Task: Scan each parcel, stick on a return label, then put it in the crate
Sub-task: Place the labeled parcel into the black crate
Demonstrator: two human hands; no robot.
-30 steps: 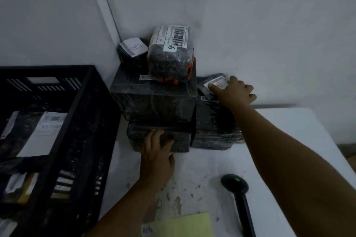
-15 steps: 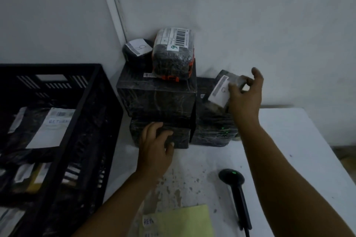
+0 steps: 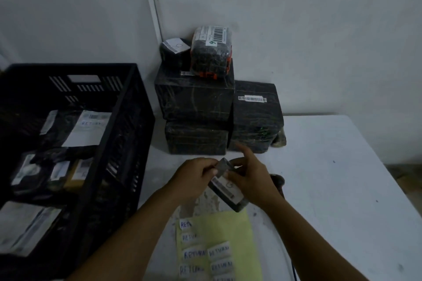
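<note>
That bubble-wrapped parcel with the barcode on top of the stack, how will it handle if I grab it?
The bubble-wrapped parcel probably gives a little under the fingers, since its wrap looks padded. Likely light, being small. It stands on end on the big black box, so a nudge might tip it.

Small black parcel: taken off the right-hand stacked box, whose barcode strip is now uncovered; now held over the table in front of the stack. Right hand: drawn back from the stack, gripping the parcel. Left hand: lifted off the bottom box, pinching the parcel's upper end.
</note>
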